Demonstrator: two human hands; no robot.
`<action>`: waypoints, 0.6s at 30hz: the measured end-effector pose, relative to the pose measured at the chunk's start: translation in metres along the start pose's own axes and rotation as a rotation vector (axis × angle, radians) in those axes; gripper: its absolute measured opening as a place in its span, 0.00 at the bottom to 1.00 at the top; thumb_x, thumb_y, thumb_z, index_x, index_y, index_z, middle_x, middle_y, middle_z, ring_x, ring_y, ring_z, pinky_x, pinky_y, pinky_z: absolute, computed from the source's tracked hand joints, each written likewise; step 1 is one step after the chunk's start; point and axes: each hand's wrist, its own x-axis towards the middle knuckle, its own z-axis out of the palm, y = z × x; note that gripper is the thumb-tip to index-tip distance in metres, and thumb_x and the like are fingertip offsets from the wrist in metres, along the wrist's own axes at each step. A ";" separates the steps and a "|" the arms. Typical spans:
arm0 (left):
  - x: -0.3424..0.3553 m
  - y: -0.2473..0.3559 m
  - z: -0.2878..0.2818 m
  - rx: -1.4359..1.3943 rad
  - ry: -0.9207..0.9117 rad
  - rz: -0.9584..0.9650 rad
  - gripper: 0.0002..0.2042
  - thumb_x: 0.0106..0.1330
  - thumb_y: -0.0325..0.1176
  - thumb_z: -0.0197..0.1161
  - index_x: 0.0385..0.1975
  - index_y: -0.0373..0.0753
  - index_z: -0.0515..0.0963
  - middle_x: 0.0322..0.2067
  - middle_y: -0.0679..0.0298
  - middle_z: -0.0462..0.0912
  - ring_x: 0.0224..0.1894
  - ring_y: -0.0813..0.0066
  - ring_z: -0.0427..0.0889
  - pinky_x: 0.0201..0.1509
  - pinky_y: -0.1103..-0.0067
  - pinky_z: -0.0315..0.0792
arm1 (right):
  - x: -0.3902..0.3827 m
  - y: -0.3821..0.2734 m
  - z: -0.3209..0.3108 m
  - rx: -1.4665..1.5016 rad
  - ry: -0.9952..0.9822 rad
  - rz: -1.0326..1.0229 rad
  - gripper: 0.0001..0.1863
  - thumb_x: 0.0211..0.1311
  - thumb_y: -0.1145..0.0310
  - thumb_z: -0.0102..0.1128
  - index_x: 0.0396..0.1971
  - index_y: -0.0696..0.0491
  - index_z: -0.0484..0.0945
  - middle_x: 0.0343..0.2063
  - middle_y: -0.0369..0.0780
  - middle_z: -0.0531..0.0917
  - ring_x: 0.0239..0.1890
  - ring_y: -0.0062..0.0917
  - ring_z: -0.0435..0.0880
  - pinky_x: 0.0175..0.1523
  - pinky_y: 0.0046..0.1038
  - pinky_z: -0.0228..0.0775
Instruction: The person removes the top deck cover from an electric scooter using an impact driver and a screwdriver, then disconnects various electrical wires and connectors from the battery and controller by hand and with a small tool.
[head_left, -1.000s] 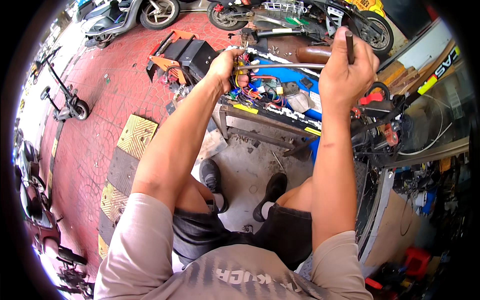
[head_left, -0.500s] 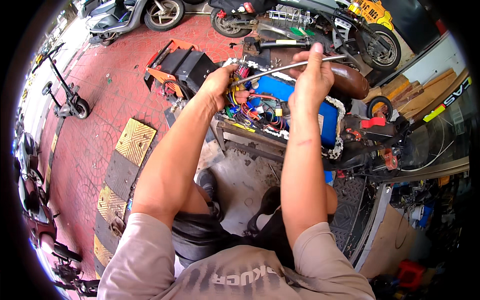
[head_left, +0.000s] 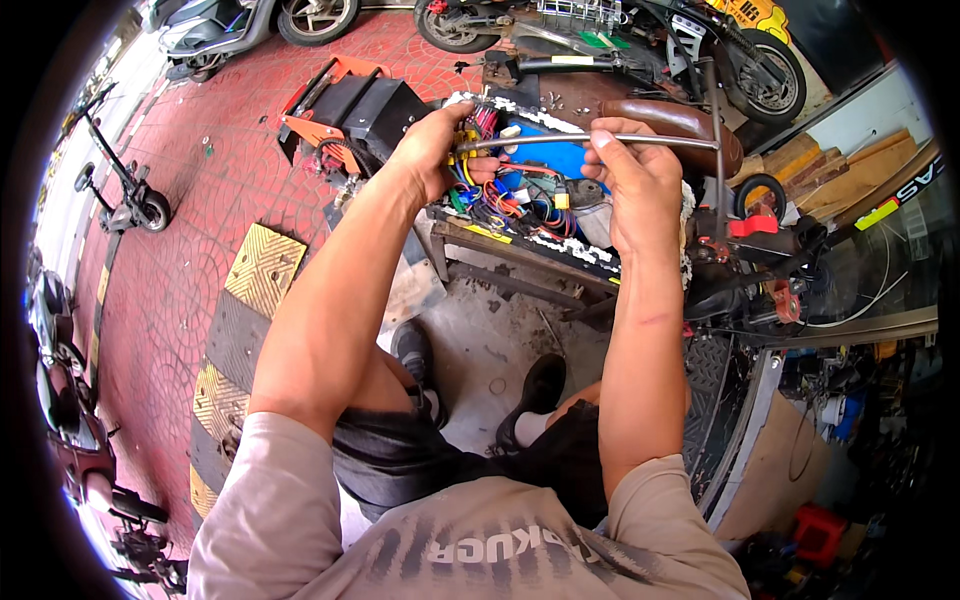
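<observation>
Our right hand is clenched around the shaft of a long T-handled metal wrench, gripping it near the bend so the shaft lies almost level and can be steered. Our left hand closes on the wrench's far tip, pinching it just above the tangle of coloured wires, seemingly to guide the end into place by feel. The wrench thus spans both hands over the open battery pack, a blue block with wiring that rests on a low metal stand in front of our knees. Beside the pack sits a black and orange case on the red brick floor, and a scooter stands beyond.

Compared with half a second ago, the right hand has dropped from a raised, upward-tilted hold to a flatter one, and the view has swung so the pack sits more centrally.
</observation>
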 end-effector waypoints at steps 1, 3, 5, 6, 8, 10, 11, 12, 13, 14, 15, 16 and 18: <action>0.000 0.001 0.003 0.007 0.007 0.014 0.20 0.81 0.47 0.47 0.50 0.33 0.72 0.34 0.49 0.84 0.25 0.61 0.87 0.23 0.70 0.86 | -0.003 -0.003 0.000 0.092 0.007 0.052 0.08 0.68 0.72 0.63 0.42 0.61 0.80 0.34 0.42 0.85 0.35 0.22 0.83 0.40 0.28 0.77; -0.005 0.001 0.004 0.003 -0.004 0.007 0.19 0.80 0.47 0.50 0.46 0.34 0.75 0.34 0.51 0.83 0.27 0.61 0.86 0.27 0.70 0.85 | -0.005 -0.010 0.002 0.277 0.021 0.155 0.14 0.66 0.78 0.58 0.51 0.63 0.78 0.43 0.47 0.87 0.44 0.30 0.87 0.48 0.34 0.83; 0.002 0.001 -0.005 -0.001 -0.038 -0.009 0.19 0.80 0.47 0.50 0.46 0.35 0.75 0.34 0.51 0.84 0.27 0.62 0.86 0.28 0.71 0.85 | -0.004 -0.015 0.006 0.444 0.034 0.207 0.20 0.66 0.78 0.54 0.58 0.62 0.71 0.52 0.54 0.83 0.56 0.41 0.84 0.62 0.44 0.77; 0.005 -0.001 -0.009 -0.001 -0.045 -0.006 0.19 0.80 0.47 0.50 0.46 0.35 0.76 0.34 0.50 0.84 0.27 0.62 0.86 0.28 0.71 0.85 | -0.004 -0.016 0.009 0.552 0.049 0.218 0.20 0.67 0.77 0.55 0.59 0.62 0.71 0.54 0.55 0.82 0.58 0.43 0.83 0.64 0.46 0.75; 0.008 -0.003 -0.010 -0.001 -0.066 -0.006 0.20 0.81 0.48 0.49 0.46 0.35 0.76 0.34 0.50 0.85 0.27 0.62 0.86 0.29 0.71 0.85 | -0.004 -0.019 0.020 0.726 0.121 0.207 0.18 0.71 0.71 0.56 0.56 0.64 0.73 0.61 0.61 0.76 0.69 0.55 0.72 0.74 0.54 0.63; 0.009 -0.003 -0.010 -0.011 -0.065 -0.006 0.20 0.80 0.48 0.49 0.49 0.34 0.73 0.34 0.50 0.84 0.26 0.61 0.87 0.26 0.70 0.86 | -0.001 -0.015 0.027 0.790 0.177 0.161 0.18 0.72 0.68 0.56 0.56 0.63 0.72 0.60 0.62 0.76 0.69 0.55 0.72 0.74 0.54 0.62; 0.008 -0.003 -0.009 -0.016 -0.065 -0.007 0.20 0.80 0.48 0.49 0.50 0.34 0.72 0.34 0.50 0.84 0.26 0.61 0.88 0.24 0.69 0.86 | 0.001 -0.013 0.030 0.822 0.205 0.138 0.19 0.73 0.67 0.57 0.56 0.63 0.72 0.60 0.62 0.76 0.69 0.55 0.72 0.75 0.54 0.62; 0.008 -0.003 -0.008 -0.020 -0.065 -0.016 0.20 0.80 0.47 0.49 0.51 0.34 0.72 0.34 0.50 0.84 0.26 0.61 0.88 0.24 0.69 0.86 | 0.003 -0.009 0.031 0.771 0.217 0.114 0.19 0.75 0.61 0.57 0.53 0.62 0.74 0.58 0.59 0.78 0.65 0.52 0.77 0.70 0.52 0.69; 0.008 -0.002 -0.009 -0.024 -0.063 -0.022 0.19 0.80 0.47 0.49 0.51 0.34 0.72 0.34 0.49 0.84 0.27 0.60 0.88 0.24 0.69 0.86 | 0.003 -0.008 0.033 0.616 0.231 0.104 0.20 0.75 0.59 0.57 0.53 0.61 0.75 0.56 0.57 0.80 0.62 0.49 0.79 0.67 0.50 0.71; 0.008 -0.002 -0.010 -0.027 -0.061 -0.029 0.19 0.80 0.47 0.49 0.51 0.34 0.72 0.35 0.49 0.84 0.27 0.60 0.88 0.24 0.69 0.86 | 0.002 -0.008 0.034 0.460 0.245 0.093 0.20 0.76 0.57 0.57 0.52 0.60 0.76 0.54 0.55 0.82 0.58 0.45 0.82 0.64 0.47 0.73; 0.008 -0.002 -0.010 -0.031 -0.075 -0.029 0.19 0.80 0.47 0.50 0.52 0.35 0.72 0.36 0.48 0.85 0.27 0.59 0.88 0.24 0.69 0.86 | 0.001 -0.008 0.034 0.304 0.258 0.081 0.21 0.76 0.55 0.58 0.52 0.59 0.77 0.52 0.53 0.84 0.55 0.42 0.85 0.61 0.45 0.76; 0.008 -0.003 -0.012 -0.037 -0.088 -0.025 0.19 0.80 0.47 0.50 0.52 0.35 0.72 0.36 0.47 0.85 0.28 0.59 0.88 0.25 0.69 0.86 | 0.002 -0.004 0.029 0.068 0.214 0.081 0.25 0.75 0.48 0.59 0.52 0.57 0.78 0.44 0.46 0.88 0.47 0.30 0.88 0.49 0.36 0.79; 0.009 -0.003 -0.014 -0.031 -0.090 -0.016 0.19 0.80 0.47 0.50 0.54 0.36 0.72 0.39 0.45 0.86 0.28 0.58 0.88 0.25 0.69 0.86 | 0.002 0.003 0.022 -0.250 0.104 0.061 0.28 0.73 0.42 0.60 0.39 0.58 0.83 0.29 0.42 0.87 0.31 0.21 0.86 0.33 0.24 0.75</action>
